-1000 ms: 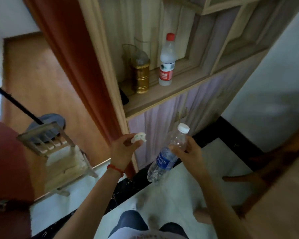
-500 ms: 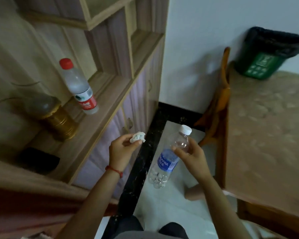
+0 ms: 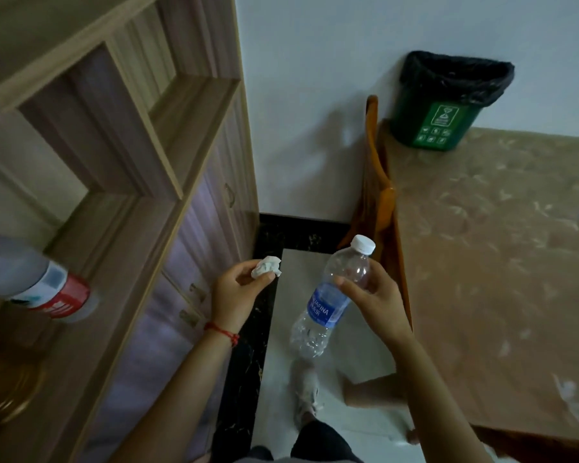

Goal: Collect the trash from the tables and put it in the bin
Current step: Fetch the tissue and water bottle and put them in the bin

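Left hand (image 3: 236,295): your fingers are pinched shut on a crumpled white paper wad (image 3: 266,267), soft, irregular. Right hand (image 3: 375,297): closed around the shoulder of a clear plastic water bottle (image 3: 331,297), blue label, white cap, thin ribbed walls, apparently empty, tilted cap-up. Both items held over the floor, between wooden shelving and counter (image 3: 495,262). Step looks like carry-to-bin. Green bin (image 3: 443,110), black liner, stands at the counter's far corner, well apart; next you reach forward-right and drop both in.
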`<control>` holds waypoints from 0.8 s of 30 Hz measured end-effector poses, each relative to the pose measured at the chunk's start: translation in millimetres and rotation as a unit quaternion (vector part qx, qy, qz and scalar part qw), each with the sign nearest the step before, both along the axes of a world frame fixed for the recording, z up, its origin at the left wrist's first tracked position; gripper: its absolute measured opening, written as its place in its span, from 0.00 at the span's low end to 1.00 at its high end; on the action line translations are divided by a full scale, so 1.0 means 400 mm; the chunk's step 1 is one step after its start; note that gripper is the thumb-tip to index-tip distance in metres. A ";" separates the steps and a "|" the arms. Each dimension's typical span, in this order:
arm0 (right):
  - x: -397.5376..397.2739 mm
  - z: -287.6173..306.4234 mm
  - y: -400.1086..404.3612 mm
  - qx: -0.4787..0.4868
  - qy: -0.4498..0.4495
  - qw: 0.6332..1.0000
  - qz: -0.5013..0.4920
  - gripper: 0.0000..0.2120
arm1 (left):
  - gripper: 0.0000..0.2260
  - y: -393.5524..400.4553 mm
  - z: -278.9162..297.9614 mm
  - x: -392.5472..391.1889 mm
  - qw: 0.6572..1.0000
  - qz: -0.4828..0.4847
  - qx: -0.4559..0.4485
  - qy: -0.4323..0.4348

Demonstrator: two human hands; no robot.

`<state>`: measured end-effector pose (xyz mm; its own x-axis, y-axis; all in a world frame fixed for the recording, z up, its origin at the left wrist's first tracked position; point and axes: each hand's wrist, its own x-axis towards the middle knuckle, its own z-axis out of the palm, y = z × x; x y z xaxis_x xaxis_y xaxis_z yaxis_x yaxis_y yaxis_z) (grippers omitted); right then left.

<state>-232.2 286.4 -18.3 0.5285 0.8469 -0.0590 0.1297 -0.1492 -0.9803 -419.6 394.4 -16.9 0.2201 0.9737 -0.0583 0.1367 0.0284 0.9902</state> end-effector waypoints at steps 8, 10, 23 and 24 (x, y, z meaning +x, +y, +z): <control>0.205 0.022 0.218 0.010 0.014 1.000 0.009 0.22 | 0.13 0.217 0.017 0.202 1.000 -0.009 0.000 -0.020; 0.249 0.030 0.271 0.008 0.013 1.000 0.005 0.20 | 0.13 0.273 0.017 0.244 1.000 -0.009 0.003 -0.018; 0.421 0.042 0.646 0.012 0.030 0.999 -0.040 0.26 | 0.10 0.713 -0.008 0.471 0.997 -0.072 -0.023 -0.033; 0.433 0.046 0.677 0.015 0.026 0.998 -0.047 0.28 | 0.10 0.750 -0.004 0.489 0.996 -0.078 -0.019 -0.036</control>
